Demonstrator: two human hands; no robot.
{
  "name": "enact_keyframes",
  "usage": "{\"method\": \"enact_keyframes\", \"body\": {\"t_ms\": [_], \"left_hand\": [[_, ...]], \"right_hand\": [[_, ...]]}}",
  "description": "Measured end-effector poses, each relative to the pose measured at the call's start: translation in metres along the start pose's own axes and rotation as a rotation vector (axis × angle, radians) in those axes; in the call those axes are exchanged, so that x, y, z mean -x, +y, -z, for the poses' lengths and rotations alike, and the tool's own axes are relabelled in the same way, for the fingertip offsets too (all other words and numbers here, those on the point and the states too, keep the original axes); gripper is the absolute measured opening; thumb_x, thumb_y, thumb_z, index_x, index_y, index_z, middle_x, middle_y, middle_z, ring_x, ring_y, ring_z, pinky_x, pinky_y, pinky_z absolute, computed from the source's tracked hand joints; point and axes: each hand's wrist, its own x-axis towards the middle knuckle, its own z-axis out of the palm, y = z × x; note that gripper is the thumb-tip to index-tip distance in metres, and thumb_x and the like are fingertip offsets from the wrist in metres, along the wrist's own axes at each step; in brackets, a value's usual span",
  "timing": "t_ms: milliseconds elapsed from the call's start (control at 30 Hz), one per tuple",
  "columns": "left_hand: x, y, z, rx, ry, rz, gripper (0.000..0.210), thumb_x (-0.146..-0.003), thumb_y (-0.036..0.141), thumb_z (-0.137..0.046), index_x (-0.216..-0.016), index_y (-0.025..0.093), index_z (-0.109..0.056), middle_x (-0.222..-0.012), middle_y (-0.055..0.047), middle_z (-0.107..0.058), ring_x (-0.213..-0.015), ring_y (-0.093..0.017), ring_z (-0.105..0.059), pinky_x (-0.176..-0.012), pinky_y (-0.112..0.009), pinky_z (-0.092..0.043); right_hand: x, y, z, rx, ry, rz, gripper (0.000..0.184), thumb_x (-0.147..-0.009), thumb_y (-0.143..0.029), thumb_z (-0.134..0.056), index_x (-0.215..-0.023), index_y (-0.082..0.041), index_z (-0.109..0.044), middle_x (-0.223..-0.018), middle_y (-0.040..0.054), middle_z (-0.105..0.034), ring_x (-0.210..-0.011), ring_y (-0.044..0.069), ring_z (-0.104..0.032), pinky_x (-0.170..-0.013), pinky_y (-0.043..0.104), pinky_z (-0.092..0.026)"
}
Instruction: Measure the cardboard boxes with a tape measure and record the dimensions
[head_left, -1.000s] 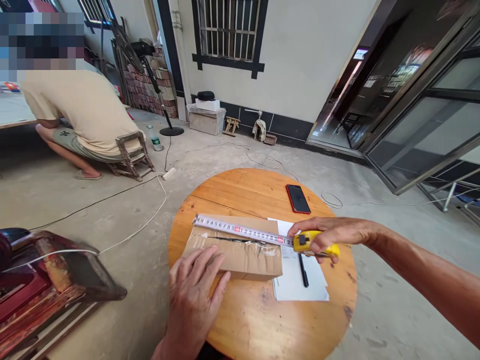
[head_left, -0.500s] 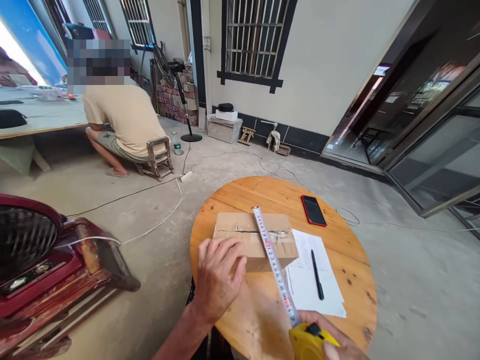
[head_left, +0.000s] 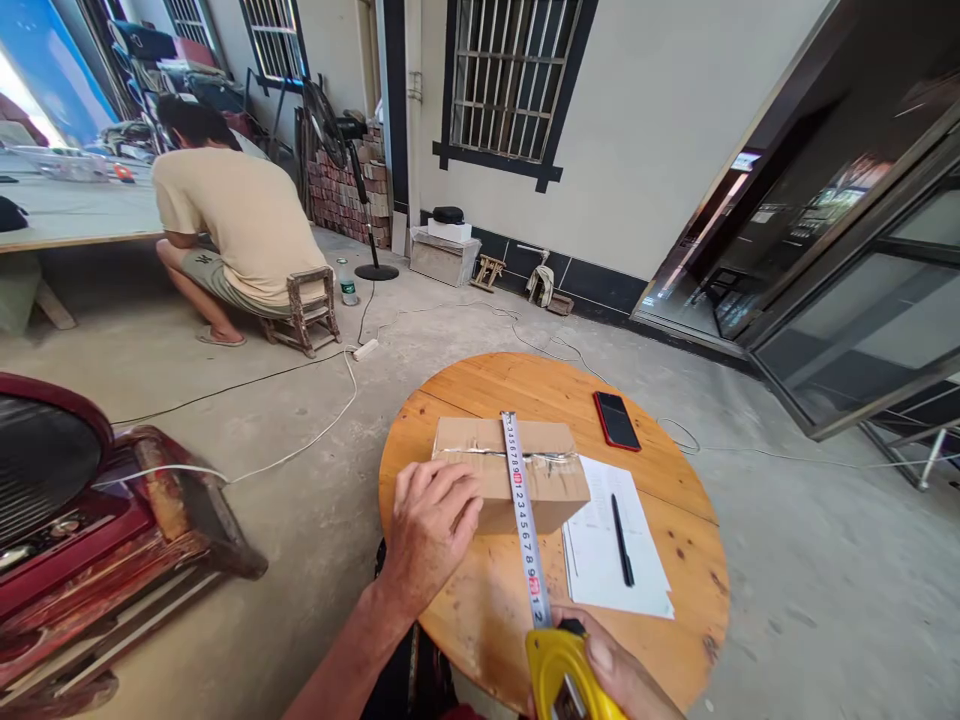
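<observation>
On the round wooden table (head_left: pixel 480 640) sits a closed brown cardboard box (head_left: pixel 469 440) with a taped seam along its top. My left hand (head_left: pixel 435 525) rests at the box's front left corner, its fingers loosely bent and a little apart over the edge. My right hand (head_left: pixel 611 665) grips a yellow tape measure (head_left: pixel 566 680) near the table's front edge. From it the metal tape blade (head_left: pixel 523 510) runs away from me across the box top, its end near the far edge. Part of the tape measure is cut off at the bottom.
Papers (head_left: pixel 600 570) with a black pen (head_left: pixel 622 540) lie right of the box, and a phone (head_left: pixel 617 420) behind them. A red fan-like appliance (head_left: pixel 67 500) stands at left. Beyond, a person (head_left: pixel 232 220) sits on a small chair (head_left: pixel 307 310). Cords (head_left: pixel 300 455) cross the floor.
My right hand has moved left with the tape measure, and the blade now lies straighter across the box. My left hand stays at the box's corner. The view has shifted slightly.
</observation>
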Motion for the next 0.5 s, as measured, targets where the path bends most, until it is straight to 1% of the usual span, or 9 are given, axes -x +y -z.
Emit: {"method": "enact_keyframes", "body": {"t_ms": [67, 133, 267, 333, 433, 500], "left_hand": [[0.001, 0.0, 0.0, -0.003, 0.0, 0.003, 0.017, -0.088, 0.013, -0.059, -0.099, 0.023, -0.069, -0.103, -0.002, -0.073, -0.098, -0.022, -0.06, -0.093, -0.043, -0.04], [0.001, -0.001, 0.0, -0.003, 0.002, 0.007, 0.017, -0.089, 0.014, -0.059, -0.098, 0.024, -0.069, -0.103, -0.002, -0.073, -0.097, -0.022, -0.06, -0.093, -0.043, -0.04], [0.001, -0.001, -0.001, -0.002, 0.012, 0.003, 0.016, -0.089, 0.014, -0.059, -0.097, 0.024, -0.069, -0.103, -0.002, -0.073, -0.097, -0.021, -0.06, -0.093, -0.043, -0.04], [0.001, -0.001, -0.001, -0.001, 0.014, -0.001, 0.016, -0.089, 0.014, -0.059, -0.097, 0.024, -0.069, -0.103, -0.002, -0.073, -0.097, -0.021, -0.06, -0.093, -0.043, -0.04], [0.001, -0.001, 0.0, -0.002, 0.013, -0.004, 0.016, -0.089, 0.014, -0.059, -0.097, 0.024, -0.069, -0.103, -0.002, -0.073, -0.097, -0.022, -0.061, -0.093, -0.043, -0.04], [0.001, -0.001, 0.0, -0.006, 0.012, -0.004, 0.017, -0.089, 0.014, -0.059, -0.097, 0.024, -0.069, -0.103, -0.002, -0.074, -0.097, -0.022, -0.061, -0.093, -0.042, -0.04]], "right_hand": [[-0.005, 0.002, 0.006, 0.064, 0.027, -0.003, 0.064, -0.068, -0.073, -0.069, -0.103, -0.019, -0.067, -0.08, 0.0058, -0.072, -0.071, 0.023, -0.072, -0.072, 0.036, -0.057], [-0.005, -0.001, 0.01, 0.083, 0.008, -0.011, 0.059, -0.067, -0.068, -0.072, -0.099, -0.019, -0.068, -0.08, 0.0058, -0.072, -0.073, 0.025, -0.072, -0.072, 0.037, -0.058], [0.005, -0.015, 0.008, 0.032, -0.065, -0.024, 0.064, -0.063, -0.07, -0.071, -0.1, -0.018, -0.067, -0.078, 0.0062, -0.069, -0.076, 0.029, -0.072, -0.071, 0.041, -0.059], [0.008, -0.015, 0.006, 0.0, -0.1, -0.018, 0.067, -0.062, -0.071, -0.071, -0.102, -0.017, -0.065, -0.077, 0.0061, -0.068, -0.077, 0.029, -0.073, -0.073, 0.042, -0.059], [0.001, -0.001, 0.006, -0.078, -0.157, -0.022, 0.068, -0.061, -0.071, -0.073, -0.103, -0.018, -0.061, -0.076, 0.0041, -0.067, -0.077, 0.028, -0.074, -0.075, 0.042, -0.059], [-0.009, 0.015, 0.007, -0.138, -0.186, -0.062, 0.068, -0.061, -0.072, -0.072, -0.101, -0.019, -0.059, -0.075, 0.0028, -0.066, -0.073, 0.026, -0.074, -0.073, 0.04, -0.059]]}}
